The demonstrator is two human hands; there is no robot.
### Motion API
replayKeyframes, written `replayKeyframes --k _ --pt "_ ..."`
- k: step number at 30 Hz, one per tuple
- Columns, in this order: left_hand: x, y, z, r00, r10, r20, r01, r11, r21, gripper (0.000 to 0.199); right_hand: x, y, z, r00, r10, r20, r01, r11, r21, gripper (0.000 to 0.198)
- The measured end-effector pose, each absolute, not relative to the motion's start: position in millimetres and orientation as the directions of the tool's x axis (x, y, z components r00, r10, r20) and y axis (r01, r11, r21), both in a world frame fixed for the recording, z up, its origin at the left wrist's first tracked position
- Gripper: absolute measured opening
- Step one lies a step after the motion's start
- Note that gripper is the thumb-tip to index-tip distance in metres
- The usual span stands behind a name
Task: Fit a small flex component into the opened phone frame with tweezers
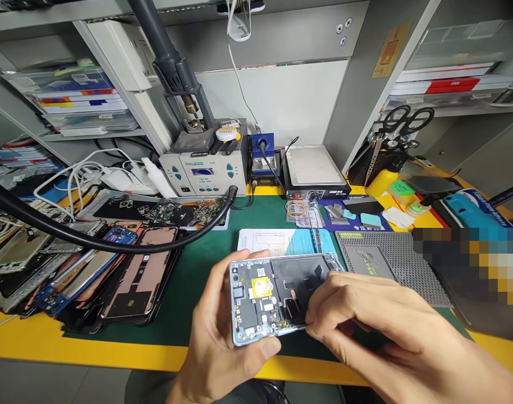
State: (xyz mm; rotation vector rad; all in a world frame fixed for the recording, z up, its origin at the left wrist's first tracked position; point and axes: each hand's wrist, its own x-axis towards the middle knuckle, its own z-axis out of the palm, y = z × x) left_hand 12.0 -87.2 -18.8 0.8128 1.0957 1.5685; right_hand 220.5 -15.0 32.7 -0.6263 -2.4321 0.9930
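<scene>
A: Where's the phone?

B: Above the desk edge, back off. The left hand grips its end, thumb over the rim; the right hand has fingers pressed together on its lower edge.

A: Risk?

B: A slip could scrape the exposed board, or the phone could drop.

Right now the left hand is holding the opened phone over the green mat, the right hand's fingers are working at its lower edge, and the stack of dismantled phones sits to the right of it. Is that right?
Not quite. In the head view the stack of dismantled phones lies to the left of the opened phone, not the right. The rest holds: the left hand holds it over the green mat, and the right hand has its fingers at the lower edge.
</scene>
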Motion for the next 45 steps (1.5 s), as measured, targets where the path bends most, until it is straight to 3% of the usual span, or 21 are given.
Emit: replayKeyframes --k 19,33,45 --pt "12.5 -87.2 -22.1 -0.204 0.979 0.029 -0.391 -0.109 0.914 0.073 217.7 -13.9 33.6 -0.817 0.523 0.243 0.195 0.647 -0.737 0.020" --pt "13.1 -87.8 -22.2 -0.221 0.974 0.052 -0.316 -0.122 0.941 0.073 222.3 -14.2 39.5 -0.830 0.457 0.321 0.217 0.793 -0.570 0.028" --pt "12.4 -88.4 -22.5 -0.219 0.975 0.042 -0.300 -0.108 0.948 0.073 225.8 -15.1 37.7 -0.850 0.442 0.287 0.258 0.823 -0.506 0.027"
